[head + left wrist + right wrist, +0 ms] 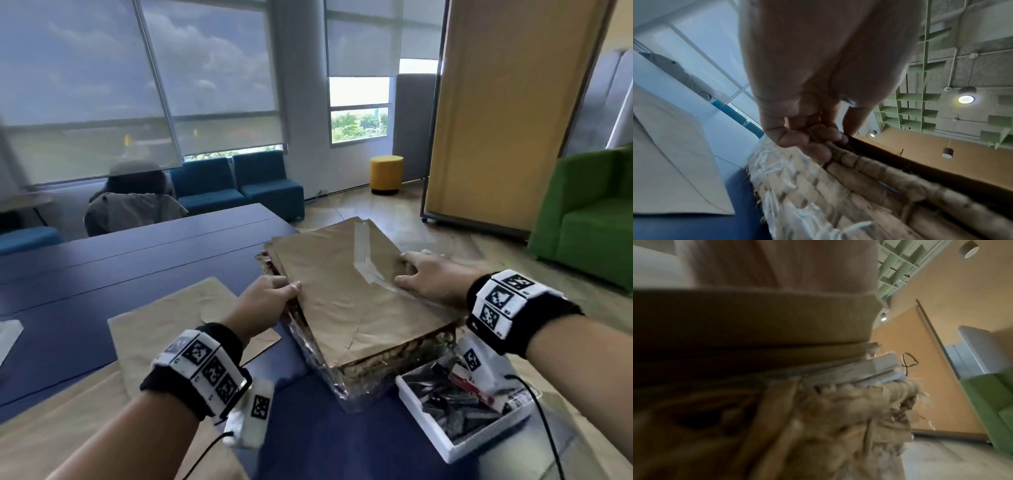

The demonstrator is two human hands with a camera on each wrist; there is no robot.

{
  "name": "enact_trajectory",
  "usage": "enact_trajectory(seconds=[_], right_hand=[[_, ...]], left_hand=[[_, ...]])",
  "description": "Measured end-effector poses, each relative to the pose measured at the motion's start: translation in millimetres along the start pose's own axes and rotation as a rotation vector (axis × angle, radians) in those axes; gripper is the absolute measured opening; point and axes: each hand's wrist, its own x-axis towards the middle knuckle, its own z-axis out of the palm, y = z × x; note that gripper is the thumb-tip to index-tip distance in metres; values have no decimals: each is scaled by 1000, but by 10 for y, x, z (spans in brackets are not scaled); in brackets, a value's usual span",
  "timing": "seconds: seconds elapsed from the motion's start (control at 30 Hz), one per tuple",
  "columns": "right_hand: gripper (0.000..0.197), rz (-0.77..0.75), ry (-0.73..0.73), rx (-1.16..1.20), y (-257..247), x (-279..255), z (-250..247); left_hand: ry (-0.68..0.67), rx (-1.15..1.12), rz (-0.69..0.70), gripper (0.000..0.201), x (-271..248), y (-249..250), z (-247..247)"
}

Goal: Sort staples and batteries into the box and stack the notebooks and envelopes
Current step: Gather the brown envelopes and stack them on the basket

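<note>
A stack of brown envelopes (342, 291) lies on top of a woven, plastic-wrapped basket (387, 359) on the blue table (137, 253). My left hand (274, 294) grips the stack's left edge, thumb on top; in the left wrist view its fingertips (824, 141) curl against the basket rim (807, 186) under the envelopes (920, 165). My right hand (418, 274) rests flat on the stack's right side, by a clear tape strip. The blurred right wrist view shows the envelopes (756, 318) over grey notebooks (859, 369) in the basket (838, 418). A white box (445, 442) of dark small items sits at the near right.
One more brown envelope (164, 318) lies flat on the table left of the basket, also visible as the loose envelope (670, 162) in the left wrist view. A seated person (133, 202) is beyond the table's far edge. A green armchair (589, 222) stands at the right.
</note>
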Motion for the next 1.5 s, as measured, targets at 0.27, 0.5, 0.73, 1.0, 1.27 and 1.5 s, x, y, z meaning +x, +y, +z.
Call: enact_trajectory(seconds=[0.27, 0.5, 0.73, 1.0, 1.27, 1.5], right_hand=[[57, -36, 4, 28, 25, 40, -56], [61, -67, 76, 50, 2, 87, -15], [59, -14, 33, 58, -46, 147, 27], [54, 20, 172, 5, -285, -10, -87], [38, -230, 360, 20, -1118, -291, -215], [37, -578, 252, 262, -2143, -478, -91]], left_hand=[[-44, 128, -11, 34, 107, -48, -11], [-62, 131, -13, 33, 89, -51, -7], [-81, 106, -7, 32, 117, -74, -18], [-63, -17, -75, 36, 26, -66, -110], [156, -99, -48, 24, -155, -278, -615], [277, -82, -113, 18, -415, -665, -1201]])
